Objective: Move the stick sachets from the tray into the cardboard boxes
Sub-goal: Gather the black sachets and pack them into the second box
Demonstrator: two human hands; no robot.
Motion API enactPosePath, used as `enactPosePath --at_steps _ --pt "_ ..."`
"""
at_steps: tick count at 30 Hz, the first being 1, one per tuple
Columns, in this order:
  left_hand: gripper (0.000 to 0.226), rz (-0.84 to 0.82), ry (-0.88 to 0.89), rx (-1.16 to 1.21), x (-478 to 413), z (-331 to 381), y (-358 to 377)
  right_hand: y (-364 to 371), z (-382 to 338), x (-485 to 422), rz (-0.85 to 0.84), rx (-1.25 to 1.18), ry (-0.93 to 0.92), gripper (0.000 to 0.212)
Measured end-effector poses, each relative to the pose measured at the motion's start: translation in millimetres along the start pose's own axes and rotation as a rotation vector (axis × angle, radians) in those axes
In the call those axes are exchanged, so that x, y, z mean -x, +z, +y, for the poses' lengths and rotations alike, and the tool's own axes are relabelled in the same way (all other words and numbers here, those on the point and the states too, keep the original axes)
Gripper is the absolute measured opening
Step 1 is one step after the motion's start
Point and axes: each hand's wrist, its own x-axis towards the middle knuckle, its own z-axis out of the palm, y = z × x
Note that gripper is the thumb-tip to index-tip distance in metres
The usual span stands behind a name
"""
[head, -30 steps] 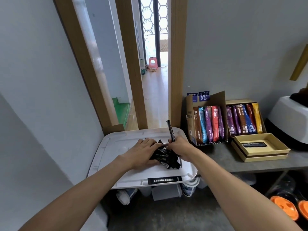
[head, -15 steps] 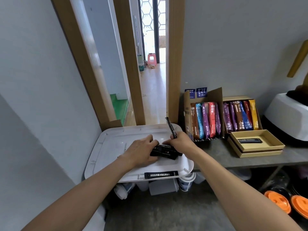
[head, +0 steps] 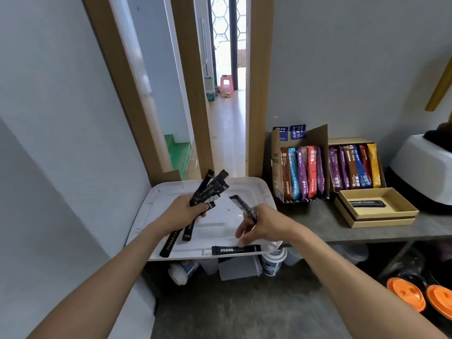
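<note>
My left hand (head: 186, 211) grips a bundle of black stick sachets (head: 210, 188) above the white tray (head: 156, 204), their ends fanning up and to the right. Two more black ends stick out below that hand (head: 179, 236). My right hand (head: 259, 225) pinches a single black sachet (head: 241, 204) over the tray's right half. One black sachet (head: 234, 249) lies along the tray's front rim. To the right a shallow tan cardboard box (head: 401, 211) holds one black sachet (head: 367, 203).
Two upright cardboard boxes of coloured sachets (head: 302, 172) (head: 354, 167) stand behind the shallow box on the grey shelf (head: 318, 223). A white appliance (head: 425, 167) sits at far right. Cups (head: 271, 264) and orange lids (head: 406, 296) lie below. An open doorway is behind the tray.
My left hand has lifted the gathered bundle of sachets off the tray. My right hand has drawn away to the right with one sachet.
</note>
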Motion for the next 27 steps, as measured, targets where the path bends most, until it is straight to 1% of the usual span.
enactPosePath --at_steps 2,4,6,8,10,12,13,14,15,17,20,24,27 --pt "0.020 0.001 -0.071 0.256 4 2 3 12 -1 -6 -0.033 0.027 -0.036 0.050" --pt "0.014 0.041 -0.130 0.456 4 0 4 19 -1 -10 -0.035 0.036 -0.061 0.057" --pt "0.014 0.117 -0.139 0.550 3 -2 4 20 -1 -11 -0.038 0.037 -0.059 0.056" --pt "0.017 0.236 -0.082 0.594 1 -1 3 18 -2 -11 -0.009 0.015 -0.046 0.050" --pt "0.018 0.393 0.008 0.607 0 5 3 15 -2 -13 0.105 -0.047 -0.049 0.034" --pt "0.018 0.528 0.106 0.616 2 12 5 12 -3 -17 0.304 -0.174 -0.055 0.021" --pt "0.016 0.578 0.142 0.604 4 15 8 12 -3 -20 0.408 -0.261 -0.055 0.019" --pt "0.014 0.613 0.165 0.580 6 17 13 12 -2 -23 0.499 -0.353 -0.049 0.021" --pt "0.013 0.628 0.173 0.553 8 17 19 12 -2 -25 0.564 -0.424 -0.037 0.022" --pt "0.015 0.608 0.164 0.523 11 16 32 14 0 -29 0.628 -0.445 -0.013 0.015" --pt "0.020 0.551 0.123 0.514 15 14 41 17 2 -31 0.641 -0.422 -0.010 0.010" --pt "0.029 0.493 0.137 0.480 21 11 42 17 6 -36 0.653 -0.398 -0.014 0.006" --pt "0.029 0.491 0.119 0.477 24 10 42 17 8 -39 0.656 -0.408 -0.013 0.016"
